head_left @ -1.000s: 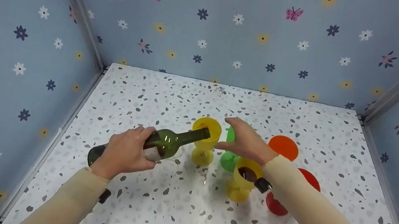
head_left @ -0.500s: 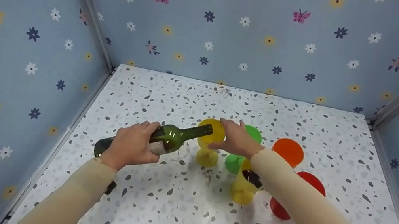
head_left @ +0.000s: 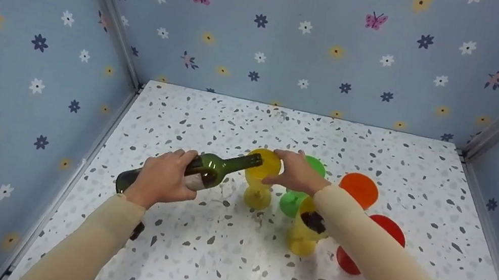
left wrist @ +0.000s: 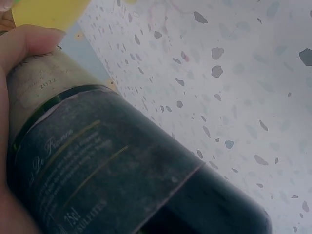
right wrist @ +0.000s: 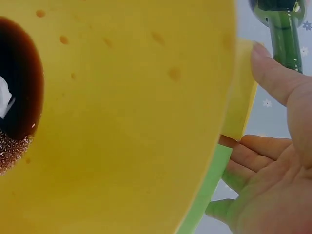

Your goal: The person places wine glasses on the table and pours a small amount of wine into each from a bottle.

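My left hand [head_left: 165, 179] grips a green wine bottle [head_left: 211, 169] by its labelled body. The bottle tilts to the right, and its mouth overlaps the rim of the far yellow goblet [head_left: 257, 198]. My right hand [head_left: 298, 171] holds that goblet from its right side, thumb on the near side and fingers behind the bowl. In the left wrist view the bottle's dark label [left wrist: 92, 156] fills the lower left. Closer to me, under my right forearm, a second yellow goblet [head_left: 302, 244] stands upright; the right wrist view shows dark, bubbly liquid [right wrist: 22, 97] inside it.
Just right of the far yellow goblet stands a green goblet [head_left: 289, 203], partly behind my right hand. An orange goblet [head_left: 358, 190] and a red one [head_left: 388, 228] are farther right, partly covered by my right sleeve. Flower-patterned panels [head_left: 298, 41] enclose the speckled table [head_left: 187, 262].
My right hand has moved left from beside the green goblet onto the far yellow goblet. The bottle stays tilted at its rim. The head view has shifted slightly.
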Demonstrator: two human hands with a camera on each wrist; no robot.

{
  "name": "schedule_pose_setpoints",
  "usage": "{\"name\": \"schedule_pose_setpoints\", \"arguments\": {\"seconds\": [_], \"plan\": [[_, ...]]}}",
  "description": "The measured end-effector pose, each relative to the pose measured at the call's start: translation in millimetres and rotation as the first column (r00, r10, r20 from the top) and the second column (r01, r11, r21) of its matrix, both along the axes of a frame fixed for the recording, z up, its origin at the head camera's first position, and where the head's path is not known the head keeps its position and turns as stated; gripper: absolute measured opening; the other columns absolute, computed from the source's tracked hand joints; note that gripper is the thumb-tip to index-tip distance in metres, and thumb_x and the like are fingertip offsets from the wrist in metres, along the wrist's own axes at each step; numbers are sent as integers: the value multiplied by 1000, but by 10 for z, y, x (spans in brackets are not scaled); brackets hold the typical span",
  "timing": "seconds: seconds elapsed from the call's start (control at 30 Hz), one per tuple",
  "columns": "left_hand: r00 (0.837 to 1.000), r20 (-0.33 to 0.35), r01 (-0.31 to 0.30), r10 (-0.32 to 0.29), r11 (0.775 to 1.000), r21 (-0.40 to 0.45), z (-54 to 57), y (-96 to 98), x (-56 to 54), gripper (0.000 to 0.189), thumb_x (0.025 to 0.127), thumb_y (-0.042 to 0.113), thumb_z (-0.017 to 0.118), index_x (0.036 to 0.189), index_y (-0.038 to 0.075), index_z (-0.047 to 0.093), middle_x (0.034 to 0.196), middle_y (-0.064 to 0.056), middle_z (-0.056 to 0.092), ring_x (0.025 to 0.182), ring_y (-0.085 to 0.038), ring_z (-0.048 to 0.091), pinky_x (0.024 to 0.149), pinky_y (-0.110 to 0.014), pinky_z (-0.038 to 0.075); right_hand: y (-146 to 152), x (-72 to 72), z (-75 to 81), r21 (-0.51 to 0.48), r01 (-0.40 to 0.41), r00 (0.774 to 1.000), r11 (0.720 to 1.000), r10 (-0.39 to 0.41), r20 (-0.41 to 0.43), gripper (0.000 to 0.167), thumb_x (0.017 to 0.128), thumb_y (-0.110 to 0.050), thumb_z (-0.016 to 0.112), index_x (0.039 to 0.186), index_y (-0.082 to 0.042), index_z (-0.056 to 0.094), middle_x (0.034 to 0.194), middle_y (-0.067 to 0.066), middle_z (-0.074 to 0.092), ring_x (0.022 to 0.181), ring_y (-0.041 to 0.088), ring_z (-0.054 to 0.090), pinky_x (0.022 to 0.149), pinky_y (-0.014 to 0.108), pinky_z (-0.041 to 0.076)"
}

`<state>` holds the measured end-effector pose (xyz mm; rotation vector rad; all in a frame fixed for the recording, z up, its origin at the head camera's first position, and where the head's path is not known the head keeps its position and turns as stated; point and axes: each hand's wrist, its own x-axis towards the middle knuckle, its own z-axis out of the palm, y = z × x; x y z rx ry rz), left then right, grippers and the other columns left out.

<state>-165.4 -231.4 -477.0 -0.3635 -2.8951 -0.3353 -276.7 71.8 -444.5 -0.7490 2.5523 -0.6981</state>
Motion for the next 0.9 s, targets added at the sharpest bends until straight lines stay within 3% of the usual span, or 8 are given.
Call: {"name": "schedule_pose_setpoints", "arguments": {"seconds": [0.33,0.7,0.8,0.9], "plan": [[999,-27,23,-25,998,-65,65,-23,-63,73,58,38,78,121,9,58,86,-7,58,68,-22,54,52,-44,49,19,2,34,-11,17,999,1000,-17,42,77,83,-31,80,147,-4,45,144,12,51,139,31,38,117,50,11],[997,-62,37,-48,986,-163,160,5,-128,74,59,38,79,123,6,59,88,-11,61,67,-27,56,51,-47,51,21,-11,14,-10,47,998,999,-46,48,77,82,-29,81,147,-5,45,142,10,53,132,27,47,113,46,29],[996,-64,46,-57,985,-163,179,13,-143,72,59,35,78,122,6,60,87,-11,60,67,-27,56,50,-48,50,12,-6,14,-14,56,997,998,-55,49,75,82,-28,81,146,-6,47,139,9,56,130,26,49,113,47,29],[996,-58,51,-62,983,-175,209,16,-152,72,58,35,77,122,7,59,86,-10,59,66,-28,56,48,-48,49,3,-6,20,-19,58,997,998,-57,46,75,82,-28,82,145,-6,48,139,9,56,131,26,48,116,48,19]]}}
